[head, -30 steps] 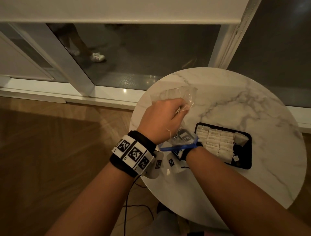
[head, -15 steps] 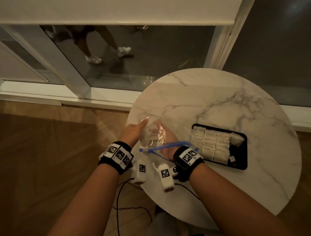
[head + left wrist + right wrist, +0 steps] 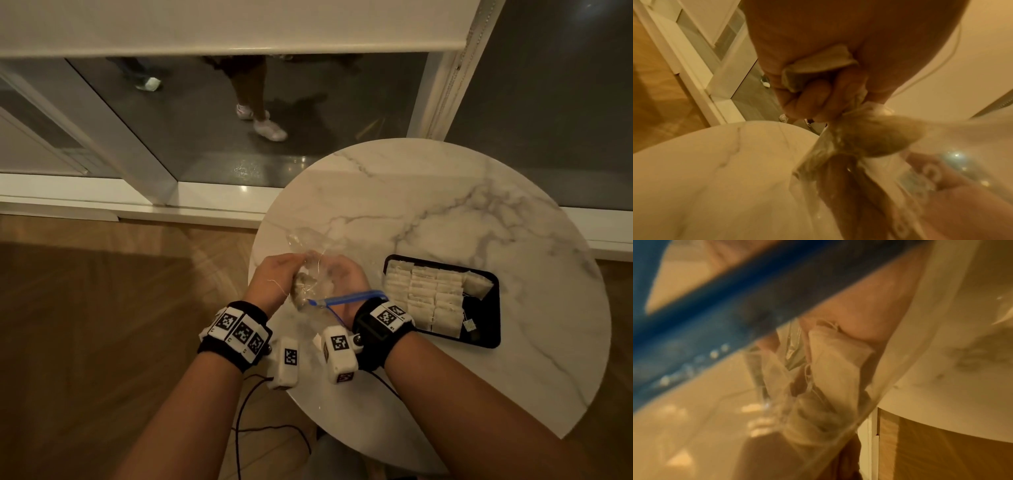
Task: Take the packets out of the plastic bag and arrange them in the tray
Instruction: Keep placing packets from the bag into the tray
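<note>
Over the table's left part I hold a clear plastic bag (image 3: 308,245) with a blue zip (image 3: 346,297). My left hand (image 3: 274,279) grips the bag's bunched closed end from outside, and in the left wrist view its curled fingers (image 3: 813,97) also clasp a beige packet (image 3: 818,69). My right hand (image 3: 346,274) is inside the bag up to the wrist. In the right wrist view its fingers (image 3: 857,331) pinch a white packet (image 3: 836,368). The black tray (image 3: 489,329) lies to the right with several rows of white packets (image 3: 424,301).
The round marble table (image 3: 445,205) ends just left of my left hand, with wooden floor (image 3: 102,325) below. Cables (image 3: 246,428) hang from my wrists. Behind the glass at the back a person's feet (image 3: 267,126) pass by.
My left hand came down from holding the bag high and now grips its closed end. My right hand has pushed deeper into the bag, and the zip sits near its wrist.
</note>
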`<state>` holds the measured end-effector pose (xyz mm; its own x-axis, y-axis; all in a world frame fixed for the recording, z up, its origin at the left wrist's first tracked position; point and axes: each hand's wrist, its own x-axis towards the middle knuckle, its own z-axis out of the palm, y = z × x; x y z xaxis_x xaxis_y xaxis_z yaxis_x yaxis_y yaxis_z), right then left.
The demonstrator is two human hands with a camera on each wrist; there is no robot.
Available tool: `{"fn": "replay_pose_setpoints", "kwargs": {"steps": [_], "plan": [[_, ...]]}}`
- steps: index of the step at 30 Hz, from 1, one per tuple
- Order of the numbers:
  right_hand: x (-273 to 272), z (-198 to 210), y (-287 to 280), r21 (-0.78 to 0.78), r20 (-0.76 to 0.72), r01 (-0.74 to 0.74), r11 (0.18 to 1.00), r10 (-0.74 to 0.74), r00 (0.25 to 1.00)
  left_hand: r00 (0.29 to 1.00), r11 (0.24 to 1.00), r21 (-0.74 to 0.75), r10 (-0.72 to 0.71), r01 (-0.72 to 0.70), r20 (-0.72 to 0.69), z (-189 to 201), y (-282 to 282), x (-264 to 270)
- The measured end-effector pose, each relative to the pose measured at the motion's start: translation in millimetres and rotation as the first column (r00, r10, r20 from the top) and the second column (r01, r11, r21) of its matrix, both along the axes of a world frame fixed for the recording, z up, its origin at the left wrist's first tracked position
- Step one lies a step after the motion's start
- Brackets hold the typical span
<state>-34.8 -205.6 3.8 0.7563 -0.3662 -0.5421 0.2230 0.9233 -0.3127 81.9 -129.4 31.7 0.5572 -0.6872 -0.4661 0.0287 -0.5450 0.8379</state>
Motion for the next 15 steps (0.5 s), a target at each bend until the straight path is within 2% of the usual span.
{"fn": "replay_pose_setpoints", "kwargs": {"steps": [5,8,10,15], "plan": [[1,1,0,0.026,-0.002,0.011,1.000,-0.011,1.000,0.995,0.998,-0.017,-0.053,0.054,0.089,-7,-4,10],[2,-3,-4,0.000,-0.096,-0.062,0.998,0.062,0.993,0.984,0.999,-0.027,-0.024,0.029,0.174,-10,-12,14],[1,-4,-6,-0.019,-0.083,-0.077,0.997,0.076,0.994,0.970,0.999,-0.036,0.025,-0.016,0.241,-11,-17,14],[-1,-7,-4,0.002,-0.039,-0.027,1.000,0.027,0.999,0.946,0.993,-0.057,0.119,-0.107,0.301,-12,-26,13]]}}
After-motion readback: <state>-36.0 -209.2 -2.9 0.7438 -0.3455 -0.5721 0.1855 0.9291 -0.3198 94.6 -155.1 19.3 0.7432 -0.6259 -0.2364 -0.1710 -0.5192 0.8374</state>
